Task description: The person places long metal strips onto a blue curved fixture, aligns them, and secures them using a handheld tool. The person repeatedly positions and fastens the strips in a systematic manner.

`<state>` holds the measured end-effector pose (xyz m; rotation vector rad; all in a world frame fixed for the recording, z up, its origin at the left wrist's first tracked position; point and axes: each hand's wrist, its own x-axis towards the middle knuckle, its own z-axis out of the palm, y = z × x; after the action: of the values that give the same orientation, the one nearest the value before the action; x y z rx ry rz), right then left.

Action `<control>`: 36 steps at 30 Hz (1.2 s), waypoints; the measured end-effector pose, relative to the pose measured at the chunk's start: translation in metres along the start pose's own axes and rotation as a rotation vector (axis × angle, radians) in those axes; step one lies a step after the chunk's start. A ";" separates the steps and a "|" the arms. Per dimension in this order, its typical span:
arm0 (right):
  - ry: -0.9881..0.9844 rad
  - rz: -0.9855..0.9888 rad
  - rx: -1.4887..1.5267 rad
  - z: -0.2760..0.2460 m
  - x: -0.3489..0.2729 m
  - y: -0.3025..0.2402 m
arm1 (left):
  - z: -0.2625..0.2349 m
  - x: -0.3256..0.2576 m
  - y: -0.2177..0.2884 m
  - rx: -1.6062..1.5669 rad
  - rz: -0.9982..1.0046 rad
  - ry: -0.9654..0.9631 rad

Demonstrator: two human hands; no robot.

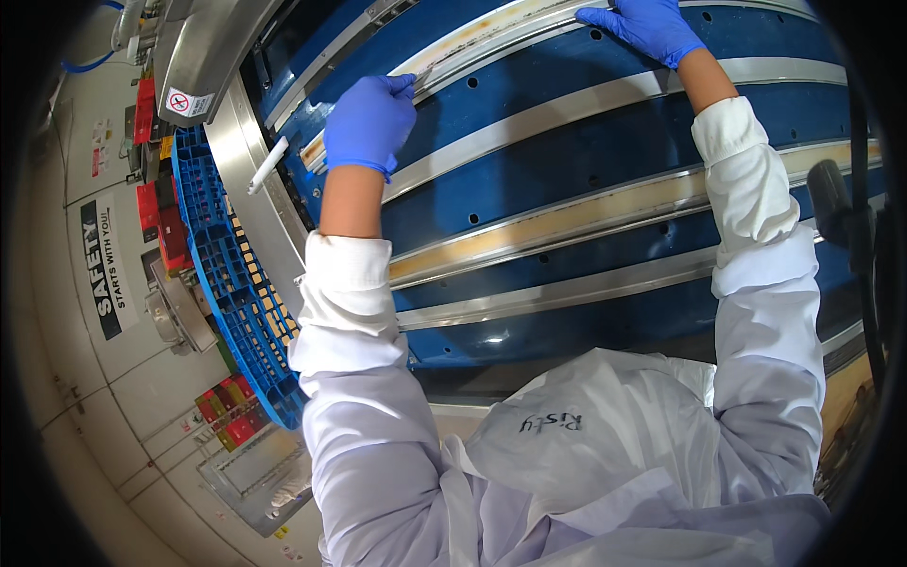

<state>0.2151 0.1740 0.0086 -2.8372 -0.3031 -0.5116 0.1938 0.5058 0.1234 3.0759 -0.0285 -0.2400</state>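
My left hand [368, 125], in a blue glove, is closed beside a long metal rail [510, 40] with a worn, stained pale strip along it. A thin pointed bit shows at its fingertips against the rail; what it pinches is too small to make out. My right hand [650, 30], also gloved in blue, lies farther along the same rail with one finger stretched out to the left. Its other fingers are partly lost at the top edge. Under the rail spreads a blue panel [557, 203] dotted with round holes.
More metal rails [567, 219] cross the panel nearer to me. A white rod [268, 165] sticks out from the steel frame [248, 156] at the left. Beyond it stands a blue plastic pallet [210, 250]. A dark knob [831, 200] and cables hang at the right.
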 end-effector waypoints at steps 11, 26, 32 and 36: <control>0.012 0.013 -0.020 -0.002 -0.001 0.007 | -0.015 0.009 -0.003 -0.134 -0.006 -0.053; -0.048 0.022 0.036 -0.003 0.004 0.009 | -0.012 0.002 0.012 -0.106 -0.119 -0.062; -0.084 0.027 0.057 -0.005 0.007 0.009 | -0.007 0.006 0.029 -0.034 -0.066 -0.048; -0.096 0.031 0.081 -0.004 0.005 0.005 | -0.003 0.005 0.034 0.044 -0.039 -0.001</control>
<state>0.2191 0.1692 0.0132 -2.7874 -0.2907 -0.3496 0.1988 0.4716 0.1273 3.1223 0.0266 -0.2462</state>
